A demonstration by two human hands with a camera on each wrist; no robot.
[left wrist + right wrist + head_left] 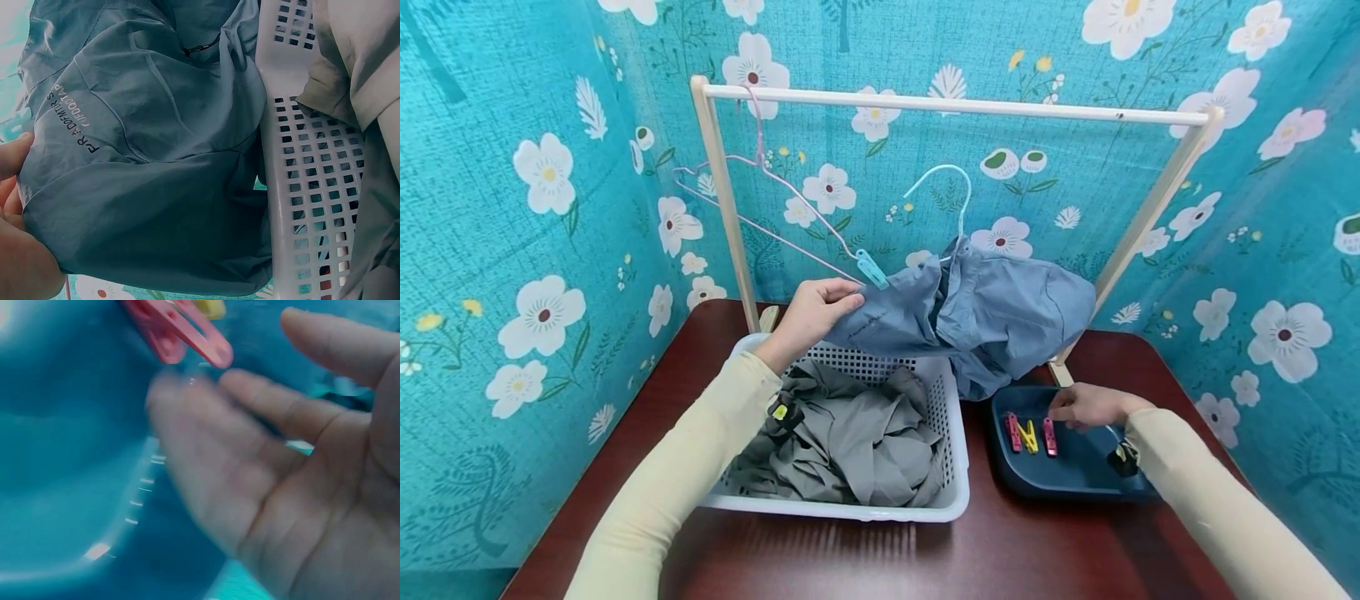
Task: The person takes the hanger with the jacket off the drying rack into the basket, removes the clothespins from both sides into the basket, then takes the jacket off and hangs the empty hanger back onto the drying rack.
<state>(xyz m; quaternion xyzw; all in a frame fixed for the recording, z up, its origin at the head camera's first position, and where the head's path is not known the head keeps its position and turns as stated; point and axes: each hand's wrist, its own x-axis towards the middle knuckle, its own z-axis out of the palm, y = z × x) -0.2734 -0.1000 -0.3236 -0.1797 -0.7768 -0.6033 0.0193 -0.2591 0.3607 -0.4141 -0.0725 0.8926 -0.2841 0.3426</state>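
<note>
My left hand (822,315) pinches the edge of a blue garment (1018,300) between thumb and fingers. Dark and pale lettering shows on its cloth in the left wrist view. The hook of a light blue hanger (964,187) rises out of the garment, off the rail. A light blue clothespin (872,268) sits at the garment's edge just above my left fingers. Over a dark blue tray (1093,467) is my right hand (1093,406), beside a pink clothespin (1049,437). In the right wrist view its thumb and fingers are spread apart, blurred, holding nothing.
A white basket (958,467) of grey cloth (872,442) stands in front of a rack with a white rail (955,103). A pink hanger (760,137) hangs at its left end. A yellow clothespin (1028,436) and another pink clothespin (1014,432) lie in the tray.
</note>
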